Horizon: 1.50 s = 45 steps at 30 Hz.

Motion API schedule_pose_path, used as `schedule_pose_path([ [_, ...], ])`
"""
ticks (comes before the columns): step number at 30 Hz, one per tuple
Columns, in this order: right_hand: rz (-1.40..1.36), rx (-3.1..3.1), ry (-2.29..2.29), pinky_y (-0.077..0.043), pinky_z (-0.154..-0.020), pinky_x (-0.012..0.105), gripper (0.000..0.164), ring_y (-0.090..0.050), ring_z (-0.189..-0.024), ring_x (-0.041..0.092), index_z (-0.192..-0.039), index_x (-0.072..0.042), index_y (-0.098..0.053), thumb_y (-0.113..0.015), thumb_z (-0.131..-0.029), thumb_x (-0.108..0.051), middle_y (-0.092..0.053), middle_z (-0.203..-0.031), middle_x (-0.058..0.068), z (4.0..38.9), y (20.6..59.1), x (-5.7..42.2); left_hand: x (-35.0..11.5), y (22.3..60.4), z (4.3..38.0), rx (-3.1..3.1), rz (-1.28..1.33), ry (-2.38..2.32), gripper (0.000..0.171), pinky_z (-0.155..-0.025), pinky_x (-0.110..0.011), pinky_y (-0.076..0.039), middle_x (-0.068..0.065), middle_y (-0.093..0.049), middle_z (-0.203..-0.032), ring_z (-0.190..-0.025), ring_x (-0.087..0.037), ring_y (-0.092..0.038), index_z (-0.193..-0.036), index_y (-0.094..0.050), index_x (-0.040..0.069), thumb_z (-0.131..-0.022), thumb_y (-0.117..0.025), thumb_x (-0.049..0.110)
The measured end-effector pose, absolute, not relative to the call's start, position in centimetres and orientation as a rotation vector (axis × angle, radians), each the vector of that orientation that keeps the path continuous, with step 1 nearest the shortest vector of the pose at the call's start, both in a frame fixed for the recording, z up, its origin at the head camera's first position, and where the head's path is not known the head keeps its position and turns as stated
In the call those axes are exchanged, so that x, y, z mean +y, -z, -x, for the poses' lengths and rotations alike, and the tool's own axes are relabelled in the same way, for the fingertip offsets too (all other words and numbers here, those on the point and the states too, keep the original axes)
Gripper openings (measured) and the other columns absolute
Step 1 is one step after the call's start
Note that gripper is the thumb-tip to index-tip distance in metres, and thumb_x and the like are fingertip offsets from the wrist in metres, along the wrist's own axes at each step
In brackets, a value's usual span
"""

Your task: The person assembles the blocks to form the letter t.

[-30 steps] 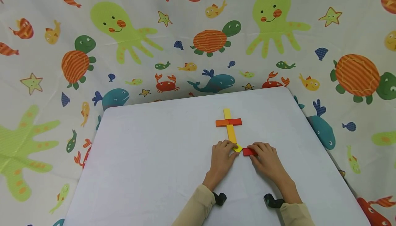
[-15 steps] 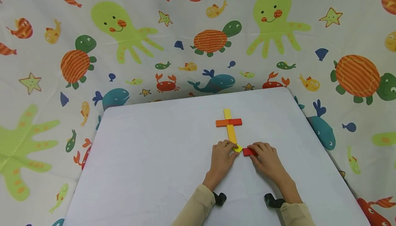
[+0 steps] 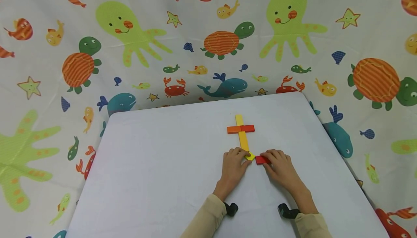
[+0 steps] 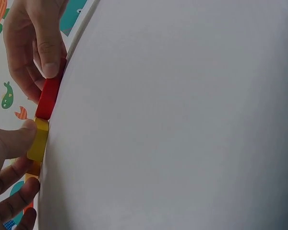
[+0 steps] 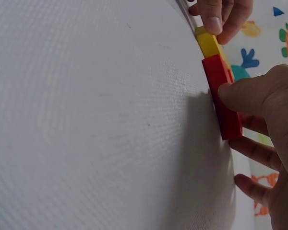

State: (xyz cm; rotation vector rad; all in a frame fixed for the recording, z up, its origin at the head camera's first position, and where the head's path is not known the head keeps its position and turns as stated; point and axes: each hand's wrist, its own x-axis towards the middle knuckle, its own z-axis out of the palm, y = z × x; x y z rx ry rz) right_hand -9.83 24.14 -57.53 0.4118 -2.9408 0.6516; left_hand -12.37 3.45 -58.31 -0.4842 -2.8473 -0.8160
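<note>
My left hand (image 3: 233, 165) pinches a small yellow block (image 3: 250, 156) between thumb and fingers at the lower end of a block figure. A red block (image 3: 261, 160) lies just right of it, held by the thumb and fingers of my right hand (image 3: 281, 168). In the right wrist view the red block (image 5: 222, 98) shows its full length, one end close against the yellow block (image 5: 210, 44). Above the hands, a longer yellow block (image 3: 243, 141) leads up to an orange block (image 3: 233, 129) and a second red block (image 3: 248, 128) lying end to end. Another yellow block (image 3: 239, 119) tops them.
All the blocks lie on a white-covered table (image 3: 156, 165). Behind and beside it hangs a cloth (image 3: 195, 20) printed with sea animals. A black wrist camera (image 3: 231, 209) sits on the left wrist and another black camera (image 3: 288, 212) on the right.
</note>
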Motion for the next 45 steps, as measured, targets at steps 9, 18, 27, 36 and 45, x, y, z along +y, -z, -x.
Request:
schedule_pose_path([
  [9, -0.415, -2.931, -0.641, -0.044, -0.101, 0.065, 0.04, -0.056, -0.123, 0.039, -0.128, -0.009, -0.068, -0.08, -0.09, -0.013, -0.066, -0.127, 0.015, 9.81, 57.42, 24.07, 3.37, 58.2, 12.43, -2.864, 0.487, 0.844, 0.023, -0.094, -0.033, -0.048, 0.007, -0.07, -0.109, -0.103, -0.014, -0.063, -0.111, -0.077, 0.026, -0.092, -0.08, 0.037],
  [18, -0.417, -2.935, -0.622, -0.045, -0.1, 0.064, 0.041, -0.056, -0.122, 0.038, -0.128, -0.011, -0.067, -0.081, -0.089, -0.013, -0.066, -0.127, 0.014, 9.89, 57.14, 23.97, 3.31, 58.19, 12.4, -2.836, 0.488, 0.861, 0.024, -0.094, -0.034, -0.048, 0.006, -0.07, -0.107, -0.103, -0.014, -0.063, -0.111, -0.077, 0.025, -0.091, -0.081, 0.036],
  [27, -0.425, -2.905, -0.614, -0.046, -0.098, 0.064, 0.041, -0.057, -0.12, 0.038, -0.126, -0.01, -0.068, -0.083, -0.087, -0.012, -0.067, -0.125, 0.014, 9.8, 57.17, 23.92, 3.33, 58.18, 12.39, -2.826, 0.489, 0.847, 0.024, -0.094, -0.034, -0.048, 0.006, -0.071, -0.107, -0.103, -0.014, -0.064, -0.111, -0.078, 0.025, -0.09, -0.082, 0.036],
  [36, -0.434, -2.92, -0.616, -0.046, -0.098, 0.064, 0.042, -0.057, -0.121, 0.039, -0.128, -0.01, -0.068, -0.082, -0.088, -0.013, -0.067, -0.126, 0.015, 9.81, 57.13, 24.04, 3.39, 58.22, 12.31, -2.827, 0.478, 0.853, 0.023, -0.093, -0.034, -0.048, 0.006, -0.071, -0.107, -0.103, -0.015, -0.064, -0.111, -0.078, 0.025, -0.09, -0.082, 0.035],
  [45, -0.415, -2.97, -0.617, -0.044, -0.102, 0.064, 0.042, -0.056, -0.123, 0.039, -0.13, -0.011, -0.067, -0.081, -0.09, -0.015, -0.066, -0.129, 0.015, 9.84, 56.96, 24.06, 3.43, 58.25, 12.3, -2.829, 0.483, 0.853, 0.024, -0.093, -0.034, -0.048, 0.006, -0.07, -0.107, -0.102, -0.014, -0.063, -0.112, -0.078, 0.025, -0.09, -0.082, 0.036],
])
